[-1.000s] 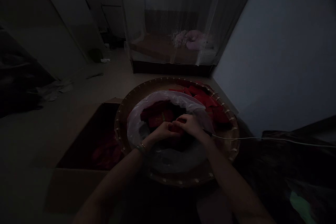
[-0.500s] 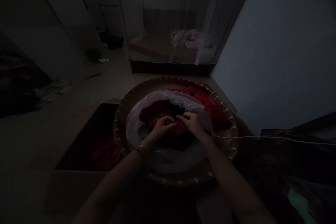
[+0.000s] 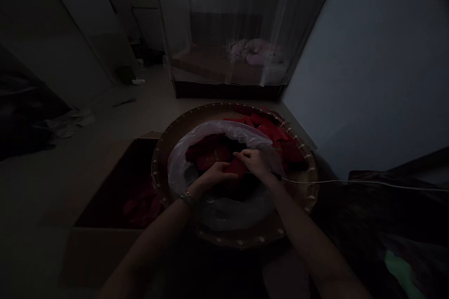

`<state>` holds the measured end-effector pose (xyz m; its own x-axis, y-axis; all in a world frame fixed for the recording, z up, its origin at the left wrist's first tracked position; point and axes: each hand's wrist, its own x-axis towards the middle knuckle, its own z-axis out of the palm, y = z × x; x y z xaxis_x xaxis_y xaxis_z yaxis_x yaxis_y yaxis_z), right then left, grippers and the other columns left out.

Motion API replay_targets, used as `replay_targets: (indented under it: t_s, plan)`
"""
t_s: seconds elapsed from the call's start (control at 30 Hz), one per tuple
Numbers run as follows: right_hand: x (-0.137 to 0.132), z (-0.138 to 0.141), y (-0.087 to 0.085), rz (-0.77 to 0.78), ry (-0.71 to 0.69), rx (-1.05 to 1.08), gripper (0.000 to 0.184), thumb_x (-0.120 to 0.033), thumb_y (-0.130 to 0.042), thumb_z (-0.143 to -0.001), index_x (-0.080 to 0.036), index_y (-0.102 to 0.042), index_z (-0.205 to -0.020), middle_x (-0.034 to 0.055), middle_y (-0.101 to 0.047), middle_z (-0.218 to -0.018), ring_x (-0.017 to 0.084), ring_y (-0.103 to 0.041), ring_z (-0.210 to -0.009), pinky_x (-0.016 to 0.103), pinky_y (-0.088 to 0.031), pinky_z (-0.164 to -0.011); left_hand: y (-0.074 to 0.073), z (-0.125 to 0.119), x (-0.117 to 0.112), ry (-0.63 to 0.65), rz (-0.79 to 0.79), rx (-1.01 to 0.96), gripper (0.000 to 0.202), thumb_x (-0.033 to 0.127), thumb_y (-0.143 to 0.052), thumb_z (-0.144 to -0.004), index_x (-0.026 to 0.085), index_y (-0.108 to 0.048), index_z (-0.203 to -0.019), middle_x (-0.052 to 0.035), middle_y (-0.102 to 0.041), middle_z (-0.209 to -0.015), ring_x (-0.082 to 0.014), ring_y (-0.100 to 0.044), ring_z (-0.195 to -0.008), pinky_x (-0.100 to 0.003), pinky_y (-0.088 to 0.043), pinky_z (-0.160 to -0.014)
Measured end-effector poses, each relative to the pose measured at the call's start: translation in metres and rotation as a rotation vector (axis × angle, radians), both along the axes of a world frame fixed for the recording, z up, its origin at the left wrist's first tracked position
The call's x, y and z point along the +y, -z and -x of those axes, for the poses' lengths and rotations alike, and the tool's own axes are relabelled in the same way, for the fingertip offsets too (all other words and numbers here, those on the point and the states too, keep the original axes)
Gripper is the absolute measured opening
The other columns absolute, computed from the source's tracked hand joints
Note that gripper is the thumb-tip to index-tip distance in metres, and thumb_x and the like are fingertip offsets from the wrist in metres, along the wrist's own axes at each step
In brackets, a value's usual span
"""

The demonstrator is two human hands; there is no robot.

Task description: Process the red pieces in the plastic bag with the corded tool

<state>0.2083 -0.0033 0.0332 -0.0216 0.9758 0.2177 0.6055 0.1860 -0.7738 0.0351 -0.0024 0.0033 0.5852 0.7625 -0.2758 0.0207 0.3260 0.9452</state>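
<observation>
In the head view, your left hand (image 3: 218, 175) and right hand (image 3: 256, 162) grasp a small dark-red piece (image 3: 236, 167), its details lost in shadow, mid-dial in the round basket (image 3: 179, 124); red packets (image 3: 277, 133) lie between one and two o'clock.

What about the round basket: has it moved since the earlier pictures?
No: judged against the bed base beyond it, the round basket keeps its place. Both drift slightly left in the picture together, which suggests the camera turned.
</observation>
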Motion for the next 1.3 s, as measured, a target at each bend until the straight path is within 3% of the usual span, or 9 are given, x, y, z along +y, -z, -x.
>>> replay_targets:
  t_s: [0.1, 0.2, 0.33, 0.47, 0.63, 0.73, 1.0, 1.13, 1.3]
  plan:
    - [-0.001, -0.013, -0.003, -0.015, 0.041, -0.085, 0.045, -0.049, -0.04, -0.09, -0.016, -0.066, -0.077, 0.0019, -0.062, -0.068, 0.015, -0.056, -0.064, 0.023, -0.037, -0.059, 0.002, 0.002, 0.004, -0.177, 0.044, -0.056, 0.053, 0.039, -0.084, -0.048, 0.008, -0.065, -0.087, -0.0051, -0.066, -0.071, -0.0119, -0.058, -0.056, -0.023, -0.046, -0.057]
    - [-0.004, -0.025, 0.003, 0.019, -0.099, -0.34, 0.028, -0.035, -0.057, -0.083, -0.016, -0.065, -0.103, 0.0072, -0.065, -0.099, 0.02, -0.059, -0.091, 0.026, -0.041, -0.078, 0.002, 0.003, 0.009, -0.308, 0.072, -0.14, 0.058, 0.039, -0.085, -0.047, 0.008, -0.063, -0.091, -0.0066, -0.067, -0.074, -0.0143, -0.061, -0.06, -0.026, -0.049, -0.06]
    - [-0.008, -0.028, 0.02, 0.169, -0.194, -0.707, 0.062, -0.025, -0.074, -0.066, -0.017, -0.054, -0.124, 0.0132, -0.058, -0.113, 0.026, -0.053, -0.107, 0.031, -0.039, -0.087, -0.001, 0.005, 0.008, -0.34, 0.098, -0.184, 0.056, 0.039, -0.083, -0.051, 0.009, -0.061, -0.093, -0.008, -0.067, -0.078, -0.0167, -0.063, -0.063, -0.028, -0.05, -0.061]
    - [-0.009, -0.026, 0.016, 0.177, -0.184, -0.581, 0.046, -0.023, -0.068, -0.073, -0.017, -0.058, -0.117, 0.0112, -0.061, -0.111, 0.022, -0.057, -0.101, 0.029, -0.041, -0.086, -0.004, 0.005, 0.006, -0.297, 0.0, -0.135, 0.053, 0.031, -0.082, -0.051, 0.009, -0.062, -0.094, -0.0072, -0.067, -0.081, -0.0168, -0.063, -0.069, -0.028, -0.049, -0.067]
    - [-0.016, -0.021, -0.019, -0.233, -0.077, -0.157, 0.023, -0.034, -0.048, -0.089, -0.021, -0.065, -0.096, 0.0055, -0.064, -0.104, 0.019, -0.057, -0.099, 0.031, -0.043, -0.088, -0.001, 0.002, 0.007, -0.223, -0.324, -0.014, 0.037, 0.015, -0.076, -0.054, 0.011, -0.066, -0.089, -0.0012, -0.067, -0.081, -0.0153, -0.06, -0.074, -0.025, -0.046, -0.073]
    - [-0.026, -0.015, -0.036, -0.313, -0.202, -0.15, 0.02, -0.033, -0.051, -0.087, -0.023, -0.068, -0.088, 0.0041, -0.063, -0.105, 0.019, -0.057, -0.099, 0.032, -0.043, -0.089, -0.001, 0.002, 0.007, -0.181, -0.45, 0.036, 0.03, 0.014, -0.071, -0.06, 0.012, -0.067, -0.089, -0.0024, -0.068, -0.086, -0.0173, -0.06, -0.079, -0.026, -0.046, -0.077]
    - [-0.029, -0.018, -0.031, 0.045, -0.384, -0.373, 0.021, -0.016, -0.055, -0.078, -0.022, -0.07, -0.091, 0.0043, -0.067, -0.094, 0.018, -0.061, -0.086, 0.026, -0.044, -0.075, 0.004, 0.002, 0.001, -0.089, -0.71, 0.205, 0.041, 0.006, -0.06, -0.067, 0.017, -0.066, -0.105, -0.0046, -0.068, -0.1, -0.0191, -0.062, -0.09, -0.027, -0.045, -0.082]
    - [-0.026, -0.01, -0.022, 0.215, -0.251, -0.519, 0.009, -0.021, -0.063, -0.074, -0.019, -0.07, -0.08, 0.0075, -0.068, -0.076, 0.02, -0.063, -0.07, 0.023, -0.038, -0.056, 0.008, 0.003, -0.001, 0.003, -0.801, 0.265, 0.047, 0.004, -0.055, -0.07, 0.018, -0.061, -0.114, -0.0043, -0.068, -0.103, -0.0186, -0.063, -0.09, -0.026, -0.045, -0.082]
    - [-0.024, -0.002, -0.022, 0.225, -0.138, -0.622, 0.011, -0.024, -0.066, -0.074, -0.016, -0.068, -0.081, 0.0102, -0.068, -0.076, 0.02, -0.063, -0.069, 0.023, -0.036, -0.056, 0.011, 0.004, 0.0, -0.018, -0.826, 0.299, 0.051, 0.004, -0.058, -0.069, 0.018, -0.059, -0.117, -0.0044, -0.068, -0.103, -0.0179, -0.063, -0.089, -0.025, -0.046, -0.08]
